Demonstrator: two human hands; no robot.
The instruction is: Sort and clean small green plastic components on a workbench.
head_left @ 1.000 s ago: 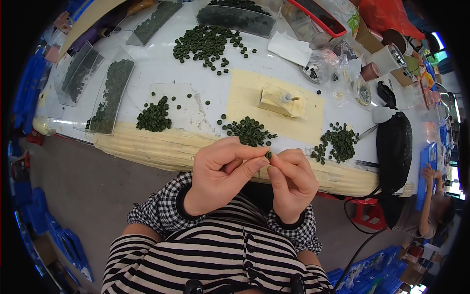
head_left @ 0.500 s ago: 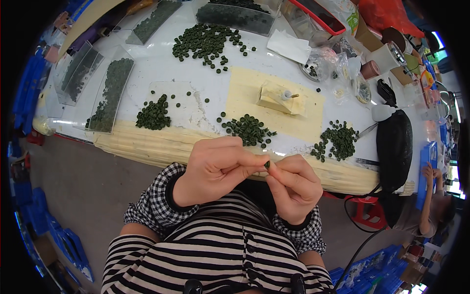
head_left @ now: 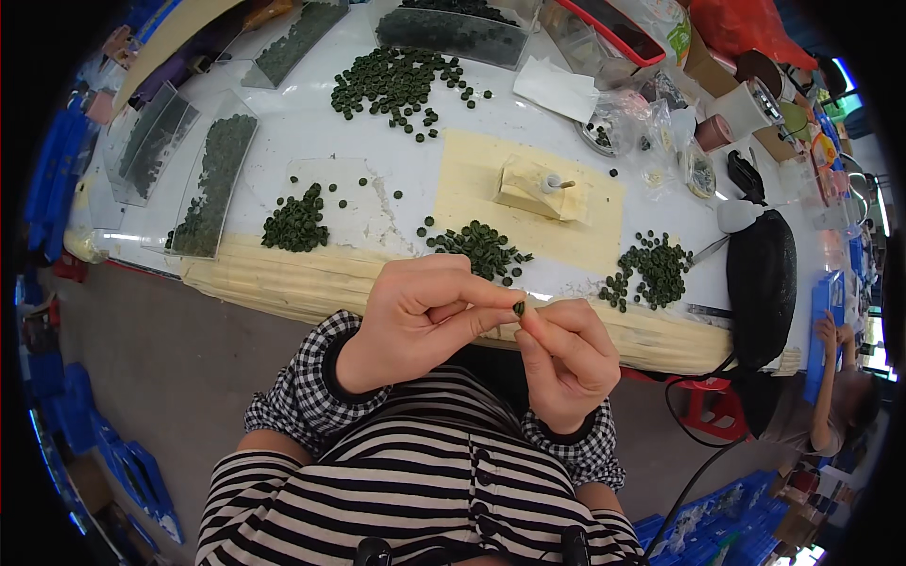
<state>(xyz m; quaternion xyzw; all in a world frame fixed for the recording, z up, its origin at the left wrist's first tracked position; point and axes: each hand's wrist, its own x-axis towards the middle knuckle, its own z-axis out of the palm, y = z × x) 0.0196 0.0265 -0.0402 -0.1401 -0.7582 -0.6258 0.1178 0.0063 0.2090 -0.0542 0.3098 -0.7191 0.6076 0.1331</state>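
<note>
Over the table's near edge, my left hand (head_left: 411, 316) pinches a small dark green round piece (head_left: 519, 308) between thumb and forefinger. My right hand (head_left: 571, 358) meets it from the other side, its fingertips closed on the same piece, so most of it is hidden. Just beyond my hands lies a pile of similar green pieces (head_left: 479, 251). Another heap (head_left: 295, 224) sits to the left, and a third pile (head_left: 651, 272) to the right.
A taped block (head_left: 533, 191) with a small nozzle-topped bottle stands on yellow paper (head_left: 462, 174). Farther back are a large green heap (head_left: 396, 85) and clear trays (head_left: 222, 179) of pieces. A black bag (head_left: 763, 288) lies at right, near tweezers (head_left: 710, 250). Another person (head_left: 826, 396) is at far right.
Both hands keep the piece between their fingertips. The left fingers have shifted slightly, and the piece sits a little higher and further right, showing a different side.
</note>
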